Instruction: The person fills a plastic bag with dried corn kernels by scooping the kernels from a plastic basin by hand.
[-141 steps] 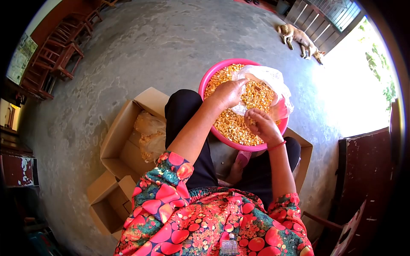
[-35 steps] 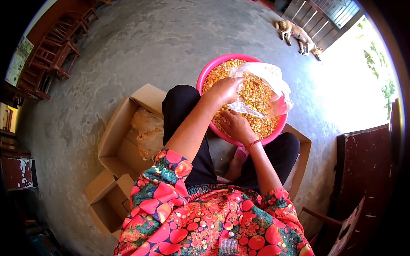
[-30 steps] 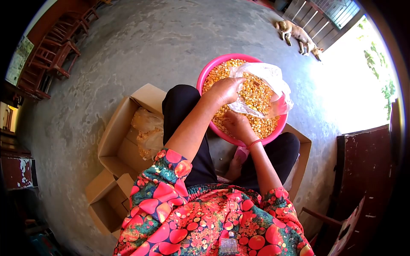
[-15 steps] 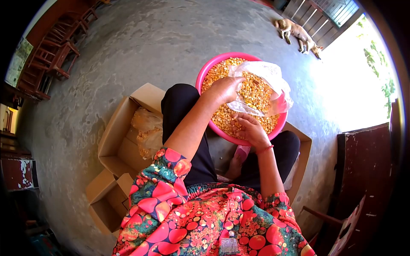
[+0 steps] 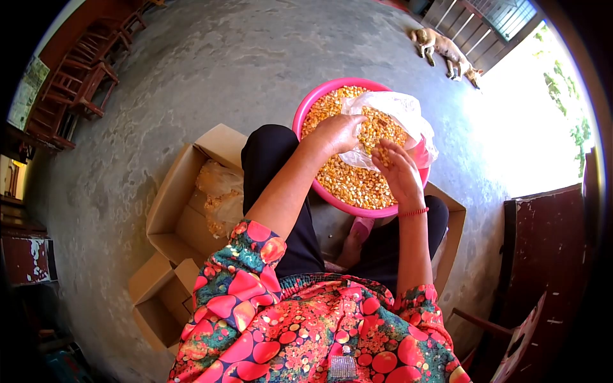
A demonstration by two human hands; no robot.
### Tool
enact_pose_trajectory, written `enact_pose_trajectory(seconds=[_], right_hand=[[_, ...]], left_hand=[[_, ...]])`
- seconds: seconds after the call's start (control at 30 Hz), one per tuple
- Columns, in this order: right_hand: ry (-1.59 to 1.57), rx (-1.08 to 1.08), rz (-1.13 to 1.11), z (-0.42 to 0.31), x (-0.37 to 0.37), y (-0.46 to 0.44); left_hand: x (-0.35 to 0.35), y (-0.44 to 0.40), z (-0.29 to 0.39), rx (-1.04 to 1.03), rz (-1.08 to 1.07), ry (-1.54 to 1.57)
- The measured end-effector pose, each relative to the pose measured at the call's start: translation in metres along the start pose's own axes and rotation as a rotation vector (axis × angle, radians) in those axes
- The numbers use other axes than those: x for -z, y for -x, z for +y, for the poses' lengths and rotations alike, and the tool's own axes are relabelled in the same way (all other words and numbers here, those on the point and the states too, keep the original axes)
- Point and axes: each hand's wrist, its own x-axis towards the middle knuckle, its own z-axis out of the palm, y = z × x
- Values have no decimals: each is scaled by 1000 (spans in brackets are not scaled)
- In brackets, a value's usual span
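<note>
Bottom of translucent white plastic bag (image 5: 405,108): buried or hidden, can't tell. Left hand (image 5: 338,134): grip partly masked by its own back. Right hand (image 5: 399,171): kernel count unclear. Open brown cardboard box (image 5: 175,220): part behind black-trousered leg (image 5: 271,172). Dark reddish wooden chairs (image 5: 86,83): far ones indistinct. Doorway view: glare-washed.

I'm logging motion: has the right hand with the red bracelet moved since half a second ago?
Yes: against the pink plastic basin, the right hand has moved forward and rightward, its fingers at the mouth of the translucent plastic bag.
</note>
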Motion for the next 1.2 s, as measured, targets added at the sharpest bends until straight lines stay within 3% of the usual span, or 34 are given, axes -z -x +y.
enact_pose_trajectory(seconds=[0.07,0.17,0.27,0.33,0.4,0.57,0.67,0.73,0.8,0.87,0.93,1.0,1.07,1.2], right_hand=[[23,27,-53,1,-1,-11],[459,198,-12,1,-13,-14],[589,239,21,-1,-25,-5],[498,195,68,4,-25,-3],[416,63,-139,6,-21,6],[826,-95,-360,18,-38,22],[1152,271,-338,55,-20,10],[1342,321,-149,62,-28,10],[1404,657,-91,76,-25,5],[1881,770,-287,88,-8,-8],[1742,572,-201,114,0,-20],[1968,937,-285,111,-7,-22],[1584,543,-163,88,-35,-5],[1512,475,-195,79,-38,-3]], left_hand=[[-1,0,-1,-1,5,5],[1,2,0,11,21,6],[3,2,1,27,24,21],[2,1,1,28,25,6],[2,0,1,24,12,6],[-2,-3,-2,3,-1,-3],[-4,-2,-5,-7,14,-11],[-4,-2,-9,-20,17,28],[-4,-2,-10,-20,5,32],[-2,-3,-11,-34,-20,12],[1,-5,-6,7,-82,27],[1,-4,-2,31,-82,20],[13,-1,17,66,-145,-26],[2,2,-1,-19,-44,39]])
